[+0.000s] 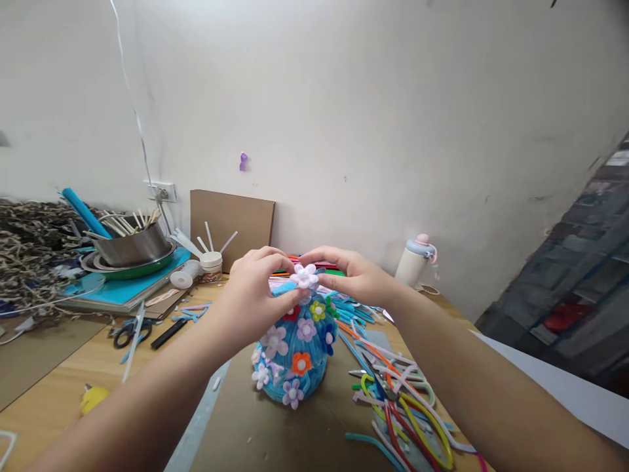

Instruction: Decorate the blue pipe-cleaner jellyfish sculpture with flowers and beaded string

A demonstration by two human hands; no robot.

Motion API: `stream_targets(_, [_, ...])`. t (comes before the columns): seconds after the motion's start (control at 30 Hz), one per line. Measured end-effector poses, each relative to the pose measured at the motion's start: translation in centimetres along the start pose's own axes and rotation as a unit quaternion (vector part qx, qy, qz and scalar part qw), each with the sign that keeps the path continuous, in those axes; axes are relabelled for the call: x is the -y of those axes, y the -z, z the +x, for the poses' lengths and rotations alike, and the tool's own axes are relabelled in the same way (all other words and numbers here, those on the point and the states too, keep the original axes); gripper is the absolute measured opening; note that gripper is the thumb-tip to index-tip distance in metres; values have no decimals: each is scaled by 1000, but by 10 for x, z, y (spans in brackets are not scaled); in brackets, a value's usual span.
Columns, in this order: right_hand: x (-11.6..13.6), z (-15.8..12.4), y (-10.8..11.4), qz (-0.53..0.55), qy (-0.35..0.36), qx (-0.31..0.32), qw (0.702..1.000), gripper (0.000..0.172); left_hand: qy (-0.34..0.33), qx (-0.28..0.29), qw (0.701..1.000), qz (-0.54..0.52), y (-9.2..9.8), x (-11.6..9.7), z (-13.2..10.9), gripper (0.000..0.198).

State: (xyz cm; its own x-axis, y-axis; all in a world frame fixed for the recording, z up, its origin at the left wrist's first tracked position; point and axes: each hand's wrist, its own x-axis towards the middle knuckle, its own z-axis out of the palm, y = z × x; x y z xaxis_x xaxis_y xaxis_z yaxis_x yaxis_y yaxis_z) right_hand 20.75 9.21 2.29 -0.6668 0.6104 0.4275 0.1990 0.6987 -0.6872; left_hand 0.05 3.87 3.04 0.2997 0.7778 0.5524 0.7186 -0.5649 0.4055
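A blue, layered pipe-cleaner piece (289, 351), dotted with small fuzzy flowers, stands upright on brown cardboard. At its top is a pale pink-white pipe-cleaner flower (304, 276). My left hand (255, 288) comes in from the left, thumb and forefinger curled against that flower's edge. From the other side, my right hand (348, 274) bends its fingers over the flower, with the thumb at its right petal. Lower down are an orange flower (301, 363), a yellow flower (317, 310) and several lilac ones. The hands hide part of the top.
Pliers (381, 380), scissors and loose pipe cleaners lie at the right. A water bottle (415, 260) stands behind. Left are dark-handled scissors (130, 333), a black stick (168, 334), paper cups (211, 263), a metal bowl (133, 241) and dried stems. A cardboard sheet (230, 223) leans on the wall.
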Motion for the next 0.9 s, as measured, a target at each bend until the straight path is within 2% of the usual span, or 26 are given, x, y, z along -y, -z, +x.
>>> stream_targets(0.1, [-3, 5, -3, -50, 66, -31, 996, 24, -6, -29, 1000, -9, 2, 1, -3, 24])
stream_targets(0.2, [-7, 9, -8, -110, 107, -67, 986, 16, -49, -80, 995, -15, 2, 2, -5, 30])
stream_targets(0.33, [-11, 11, -16, -168, 105, -98, 975, 13, -143, -137, 977, 74, 1, 5, -4, 18])
stream_targets(0.4, [-10, 11, -19, -173, 102, -107, 974, 13, -168, -157, 965, 124, 0, 6, -3, 14])
stream_targets(0.6, [-11, 12, -18, -174, 110, -124, 971, 12, -183, -196, 949, 165, -1, 9, -3, 11])
stream_targets(0.9, [-14, 14, -17, -189, 122, -145, 964, 11, -240, -219, 921, 213, -2, 13, -1, 7])
